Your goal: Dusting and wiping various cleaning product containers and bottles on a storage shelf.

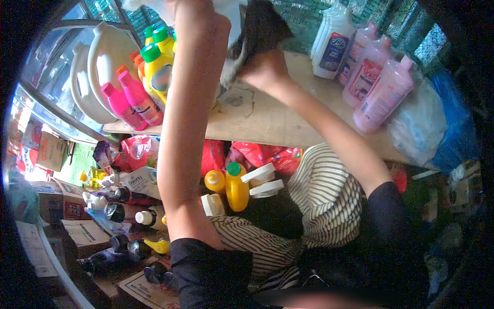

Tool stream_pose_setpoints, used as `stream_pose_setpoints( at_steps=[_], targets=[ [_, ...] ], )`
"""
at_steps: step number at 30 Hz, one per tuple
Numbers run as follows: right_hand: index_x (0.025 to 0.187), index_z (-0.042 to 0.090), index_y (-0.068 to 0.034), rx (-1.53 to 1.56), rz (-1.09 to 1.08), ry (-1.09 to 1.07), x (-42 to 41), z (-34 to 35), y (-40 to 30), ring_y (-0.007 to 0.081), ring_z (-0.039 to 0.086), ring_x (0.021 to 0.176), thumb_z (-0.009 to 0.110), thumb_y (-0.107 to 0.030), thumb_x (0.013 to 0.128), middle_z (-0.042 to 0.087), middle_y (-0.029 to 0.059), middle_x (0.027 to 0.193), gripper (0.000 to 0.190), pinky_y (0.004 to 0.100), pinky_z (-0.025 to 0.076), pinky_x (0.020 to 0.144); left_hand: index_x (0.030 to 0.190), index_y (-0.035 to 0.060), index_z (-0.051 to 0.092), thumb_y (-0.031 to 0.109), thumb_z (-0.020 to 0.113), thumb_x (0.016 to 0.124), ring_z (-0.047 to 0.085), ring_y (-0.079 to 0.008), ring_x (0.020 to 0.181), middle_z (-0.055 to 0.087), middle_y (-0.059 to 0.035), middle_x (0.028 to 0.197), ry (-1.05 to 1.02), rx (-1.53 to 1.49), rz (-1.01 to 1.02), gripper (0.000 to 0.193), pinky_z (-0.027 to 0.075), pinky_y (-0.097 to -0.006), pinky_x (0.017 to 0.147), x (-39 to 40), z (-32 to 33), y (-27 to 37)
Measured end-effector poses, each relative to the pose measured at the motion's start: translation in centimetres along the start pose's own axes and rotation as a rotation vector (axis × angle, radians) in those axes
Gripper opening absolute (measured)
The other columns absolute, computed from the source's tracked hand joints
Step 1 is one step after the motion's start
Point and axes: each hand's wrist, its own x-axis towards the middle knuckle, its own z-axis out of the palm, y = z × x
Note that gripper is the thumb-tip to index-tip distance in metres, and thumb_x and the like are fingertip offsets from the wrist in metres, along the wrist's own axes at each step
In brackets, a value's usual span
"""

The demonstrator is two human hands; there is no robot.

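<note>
My right hand [268, 71] is closed on a dark cloth [266, 29], above the wooden shelf board [278, 116]. A pale grey-white object [231, 25], too blurred and cut off to name, stands between the cloth and my left wrist. My left hand [195, 13] is raised at the top edge, its fingers mostly out of sight. Whitish, thin-looking material [152, 7] shows beside it. Left of my forearm are yellow bottles with green caps [154, 63] and two pink bottles [141, 98]. My forearm partly hides the yellow ones.
White jugs [112, 69] stand at the shelf's left end, by glass panes. At right are white bottles [330, 50], pink-tinted bottles [372, 92] and a clear plastic bag [417, 116]. Below are red packets [254, 152], a yellow bottle [236, 189], several lying bottles [123, 210] and cardboard boxes [85, 231].
</note>
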Motion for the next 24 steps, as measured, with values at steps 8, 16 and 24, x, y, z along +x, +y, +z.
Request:
stream_pose_setpoints(
  at_steps=[8, 16, 24],
  targets=[
    [0.11, 0.05, -0.002, -0.125, -0.057, 0.308, 1.3, -0.4, -0.8, 0.0312, 0.05, 0.101, 0.069, -0.024, 0.068, 0.054, 0.0167, 0.105, 0.05, 0.04, 0.038, 0.089, 0.082, 0.0035, 0.057, 0.012, 0.058, 0.08, 0.053, -0.0149, 0.063, 0.052, -0.0022, 0.065, -0.19, -0.688, -0.447, 0.009, 0.046, -0.0289, 0.062, 4.1, -2.3, 5.3],
    [0.115, 0.05, -0.008, 0.819, 0.529, 0.551, -0.7, 2.9, 1.0, 0.0216, 0.052, 0.103, 0.047, -0.027, 0.088, 0.055, 0.0076, 0.111, 0.034, 0.0341, 0.038, 0.092, 0.082, 0.002, 0.058, 0.031, 0.046, 0.088, 0.055, -0.0326, 0.088, 0.06, -0.0152, 0.084, -0.713, -0.327, -0.359, 0.033, 0.038, -0.0477, 0.085, 6.4, -7.6, 5.1],
    [0.129, 0.041, -0.011, 2.08, 1.047, -0.29, 0.0, -0.1, -1.6, 0.0392, 0.048, 0.11, 0.034, -0.056, 0.081, 0.046, 0.0164, 0.126, 0.067, 0.053, 0.04, 0.089, 0.085, 0.0074, 0.054, 0.026, 0.047, 0.087, 0.048, -0.0206, 0.075, 0.047, -0.0024, 0.068, -0.651, -0.337, -0.372, 0.02, 0.036, -0.0428, 0.087, 6.2, -8.8, 5.6]
  ],
)
